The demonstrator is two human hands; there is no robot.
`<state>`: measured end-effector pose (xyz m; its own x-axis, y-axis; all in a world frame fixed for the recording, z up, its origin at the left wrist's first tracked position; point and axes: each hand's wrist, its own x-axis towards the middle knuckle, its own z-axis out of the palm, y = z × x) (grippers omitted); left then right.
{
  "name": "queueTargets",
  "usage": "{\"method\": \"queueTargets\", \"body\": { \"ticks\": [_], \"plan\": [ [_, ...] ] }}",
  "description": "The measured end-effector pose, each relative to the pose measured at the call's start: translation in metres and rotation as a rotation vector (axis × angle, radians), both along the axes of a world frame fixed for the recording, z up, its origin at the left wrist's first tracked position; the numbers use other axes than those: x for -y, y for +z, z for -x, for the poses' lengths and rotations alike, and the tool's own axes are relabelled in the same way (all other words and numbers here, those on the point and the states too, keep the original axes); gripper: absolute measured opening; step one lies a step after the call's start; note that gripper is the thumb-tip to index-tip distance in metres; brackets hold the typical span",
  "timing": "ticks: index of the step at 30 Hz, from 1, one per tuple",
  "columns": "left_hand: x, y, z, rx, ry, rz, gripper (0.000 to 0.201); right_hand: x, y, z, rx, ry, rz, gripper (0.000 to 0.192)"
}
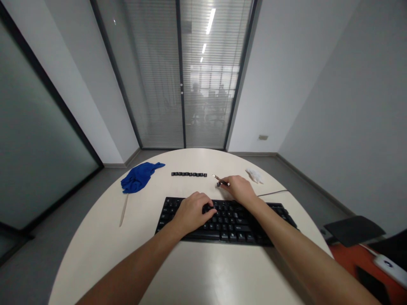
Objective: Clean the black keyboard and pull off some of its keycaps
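Note:
A black keyboard lies on the round white table in front of me. My left hand rests on its keys, fingers curled down onto them near the middle. My right hand is just beyond the keyboard's far edge and grips a thin metal tool whose tip carries a small dark keycap. A row of several removed black keycaps lies in a line farther back on the table.
A crumpled blue cloth lies at the back left, with a slim pale stick beside it. A white crumpled tissue sits back right. The keyboard's cable runs right. A dark chair and orange surface stand at the right.

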<state>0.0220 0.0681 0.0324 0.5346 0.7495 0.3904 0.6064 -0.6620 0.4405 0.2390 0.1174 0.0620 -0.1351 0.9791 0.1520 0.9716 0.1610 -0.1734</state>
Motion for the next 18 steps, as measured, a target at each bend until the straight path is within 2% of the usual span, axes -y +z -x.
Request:
{"method": "queueTargets", "body": {
  "ticks": [9,18],
  "plan": [
    [-0.001,0.000,-0.001,0.010,0.000,0.005,0.010,-0.043,-0.010,0.014,0.050,-0.095,0.045,0.030],
    [0.000,0.002,-0.001,0.002,0.010,0.018,0.011,-0.065,-0.016,0.026,0.031,-0.092,0.035,0.031]
  ]
}}
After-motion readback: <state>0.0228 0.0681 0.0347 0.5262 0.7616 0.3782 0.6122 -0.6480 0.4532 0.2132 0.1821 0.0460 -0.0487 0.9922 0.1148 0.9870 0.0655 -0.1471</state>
